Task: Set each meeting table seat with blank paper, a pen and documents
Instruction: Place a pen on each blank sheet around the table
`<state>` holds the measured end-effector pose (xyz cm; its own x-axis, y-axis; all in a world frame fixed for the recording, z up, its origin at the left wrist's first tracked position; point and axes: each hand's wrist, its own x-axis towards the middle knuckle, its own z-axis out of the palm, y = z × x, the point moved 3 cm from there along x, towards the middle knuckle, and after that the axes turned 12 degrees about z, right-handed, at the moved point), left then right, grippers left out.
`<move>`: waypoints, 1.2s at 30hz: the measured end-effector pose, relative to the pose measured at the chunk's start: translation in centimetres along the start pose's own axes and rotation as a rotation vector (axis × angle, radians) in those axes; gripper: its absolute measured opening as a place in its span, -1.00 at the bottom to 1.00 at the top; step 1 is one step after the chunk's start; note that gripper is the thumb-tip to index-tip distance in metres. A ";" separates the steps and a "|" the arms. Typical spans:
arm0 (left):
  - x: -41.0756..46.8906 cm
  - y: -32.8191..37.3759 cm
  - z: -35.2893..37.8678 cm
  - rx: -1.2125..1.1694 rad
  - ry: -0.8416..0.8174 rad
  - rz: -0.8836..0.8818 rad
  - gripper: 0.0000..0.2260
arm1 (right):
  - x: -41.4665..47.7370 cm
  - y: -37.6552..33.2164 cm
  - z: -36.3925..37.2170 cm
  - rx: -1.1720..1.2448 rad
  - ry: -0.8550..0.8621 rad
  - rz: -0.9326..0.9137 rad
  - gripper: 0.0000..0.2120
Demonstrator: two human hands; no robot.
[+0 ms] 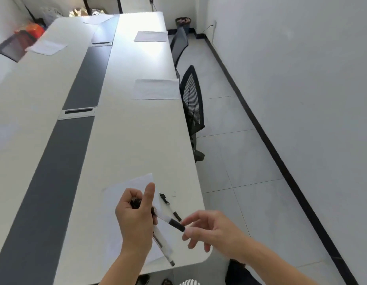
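**Pinching a pen over the near seat**

Head view: the left hand (135, 221) is closed round a clutch of pens (135, 203), with one digit sticking straight up. Dark ends show at the top of the fist, and a clear barrel juts out below it toward the table edge. The right hand (209, 229) pinches the black grip end of one clear pen (174, 222) between thumb and forefinger, its other fingers loosely spread. That pen's far end is lost behind the left hand, and how many pens the fist holds is hard to tell. Both hands hover above a white sheet (116, 202) at the near corner of the long white table (137, 140). Just right of the sheet a loose pen (168, 204) lies on the tabletop. Farther sheets (156, 88) lie beside mesh chairs (193, 99); any print on them cannot be made out.
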<state>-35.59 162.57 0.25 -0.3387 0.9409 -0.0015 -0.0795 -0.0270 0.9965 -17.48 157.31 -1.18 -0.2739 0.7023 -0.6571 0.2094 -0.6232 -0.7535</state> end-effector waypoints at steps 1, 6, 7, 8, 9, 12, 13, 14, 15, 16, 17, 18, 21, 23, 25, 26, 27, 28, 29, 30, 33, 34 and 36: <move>0.0 -0.2 1.7 -0.001 -0.005 0.009 -0.63 | 0.1 0.0 -1.4 0.016 -0.010 -0.004 -0.78; -0.8 -2.1 12.5 0.038 -0.115 0.041 -0.62 | 0.0 1.0 -11.3 0.024 0.025 -0.016 -0.87; -1.2 -2.7 15.0 0.044 -0.152 0.035 -0.61 | -0.2 1.1 -13.8 0.005 0.053 -0.022 -0.86; -1.6 -3.2 17.3 0.049 -0.189 0.021 -0.59 | -0.4 1.1 -16.3 -0.024 0.080 -0.031 -0.83; -2.0 -3.7 19.6 0.053 -0.225 0.002 -0.58 | -0.6 1.2 -18.8 -0.056 0.097 -0.039 -0.81; -2.6 -4.4 25.3 0.076 -0.281 -0.038 -0.58 | -1.0 1.6 -25.7 -0.128 0.116 -0.031 -0.78; -2.4 -4.4 26.5 0.085 -0.275 -0.044 -0.58 | -1.0 1.6 -27.6 -0.155 0.136 -0.022 -0.78; -2.0 -4.4 27.3 0.091 -0.262 -0.044 -0.58 | -0.8 1.6 -29.3 -0.174 0.164 -0.018 -0.79; -1.4 -4.4 27.9 0.096 -0.245 -0.039 -0.58 | -0.5 1.6 -30.9 -0.177 0.190 -0.015 -0.79; -0.6 -4.3 28.2 0.108 -0.226 -0.033 -0.60 | 0.0 1.4 -32.2 -0.164 0.208 -0.010 -0.80; 0.3 -4.2 28.2 0.126 -0.201 -0.029 -0.62 | 0.8 1.3 -33.5 -0.140 0.225 -0.003 -0.80; 1.3 -4.2 28.1 0.145 -0.173 -0.029 -0.64 | 1.7 1.0 -34.7 -0.113 0.244 0.004 -0.80; 5.0 -4.4 27.7 0.179 -0.093 -0.020 -0.66 | 5.1 -0.3 -37.2 -0.043 0.258 0.033 -0.81; 7.7 -5.0 27.9 0.170 -0.035 -0.033 -0.68 | 7.4 -1.6 -38.4 -0.032 0.262 0.026 -0.82; 10.6 -5.6 28.8 0.146 0.005 -0.055 -0.68 | 9.8 -3.4 -39.6 -0.066 0.291 0.007 -0.84; 12.1 -5.8 29.5 0.132 0.013 -0.063 -0.68 | 10.9 -4.5 -40.4 -0.067 0.303 0.004 -0.85; 13.7 -5.9 30.2 0.119 0.015 -0.068 -0.69 | 12.2 -5.6 -41.3 -0.047 0.315 0.014 -0.87; 15.3 -6.0 31.0 0.109 0.011 -0.071 -0.69 | 13.4 -6.6 -42.4 -0.013 0.335 0.037 -0.88; 16.8 -5.9 31.8 0.099 0.009 -0.075 -0.70 | 14.4 -7.8 -43.3 0.016 0.358 0.061 -0.89; 18.3 -5.6 32.6 0.085 0.005 -0.075 -0.70 | 15.3 -9.2 -44.2 0.033 0.380 0.069 -0.88; 23.7 -4.2 34.8 0.065 -0.017 -0.052 -0.71 | 18.0 -13.8 -46.6 0.034 0.434 0.036 -0.80; 25.4 -4.0 35.4 0.075 -0.017 -0.039 -0.71 | 19.1 -15.0 -47.4 0.036 0.452 0.035 -0.77; 28.3 -3.8 36.5 0.088 -0.019 -0.026 -0.71 | 21.1 -17.0 -48.7 0.060 0.452 0.043 -0.76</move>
<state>-10.68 201.64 -0.48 -0.3194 0.9472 -0.0264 -0.0053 0.0261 0.9996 18.87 199.50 -3.37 0.1739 0.7465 -0.6423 0.1536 -0.6648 -0.7311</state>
